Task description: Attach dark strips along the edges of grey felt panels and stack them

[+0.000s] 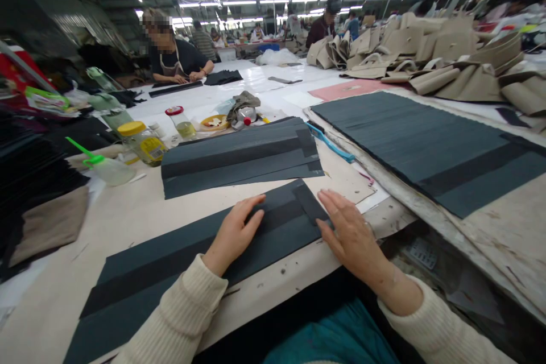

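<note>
A long dark blue-grey panel (162, 256) with a black strip along its length lies flat on the table in front of me. A short black piece (310, 206) crosses its right end. My left hand (239, 227) rests on the panel's middle, fingers stretched and thumb apart. At the right end, my right hand (350, 233) lies with fingers extended, the tips touching the edge by the short black piece. Neither hand grips anything that I can see. Just beyond is a stack of similar dark panels (239, 153), also with black strips.
A larger stack of dark panels (426, 136) lies at the right. Behind the near stack stand a yellow-lidded jar (143, 142), a red-lidded jar (181, 125) and a green-tipped squeeze bottle (108, 169). A blue-handled tool (333, 143) lies nearby. Another person (177, 57) works across the table.
</note>
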`<state>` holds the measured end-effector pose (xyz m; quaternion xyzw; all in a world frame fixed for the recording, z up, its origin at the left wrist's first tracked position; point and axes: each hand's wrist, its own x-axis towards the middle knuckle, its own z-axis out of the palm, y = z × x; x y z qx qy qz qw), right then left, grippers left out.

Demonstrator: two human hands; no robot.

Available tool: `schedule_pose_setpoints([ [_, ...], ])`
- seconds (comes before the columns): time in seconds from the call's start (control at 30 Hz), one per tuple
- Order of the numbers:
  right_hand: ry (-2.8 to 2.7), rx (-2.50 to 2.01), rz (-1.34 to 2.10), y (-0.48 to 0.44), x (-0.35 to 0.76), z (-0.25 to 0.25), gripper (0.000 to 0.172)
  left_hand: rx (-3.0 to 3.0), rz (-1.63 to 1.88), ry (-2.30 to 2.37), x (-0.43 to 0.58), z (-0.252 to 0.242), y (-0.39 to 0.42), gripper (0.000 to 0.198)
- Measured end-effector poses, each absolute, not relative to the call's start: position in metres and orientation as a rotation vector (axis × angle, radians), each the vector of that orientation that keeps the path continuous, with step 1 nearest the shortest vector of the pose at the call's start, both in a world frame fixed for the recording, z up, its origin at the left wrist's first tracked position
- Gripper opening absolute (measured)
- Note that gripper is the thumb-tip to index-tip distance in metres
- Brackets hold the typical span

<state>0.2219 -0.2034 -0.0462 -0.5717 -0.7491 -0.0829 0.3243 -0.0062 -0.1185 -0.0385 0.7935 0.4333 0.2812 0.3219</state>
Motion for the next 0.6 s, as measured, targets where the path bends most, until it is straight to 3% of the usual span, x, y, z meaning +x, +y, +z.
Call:
schedule_pose_setpoints([
  [0.2,-2.413,-1.4,-0.035,-0.182,0.207,-0.051,0.051,2.737,0.153,1.033,0.008,-0.044,-0.134,0.049],
  [0.3,-2.444,-1.514,-0.022,-0.171,0.221,-0.047,0.054,2.783,0.069,1.017,0.011,-0.04,-0.133,0.053],
  [0.6,-2.273,-1.891,-0.105,-0.07,0.276,0.007,0.029,2.685,-0.019,0.926,0.02,-0.021,-0.122,0.053],
])
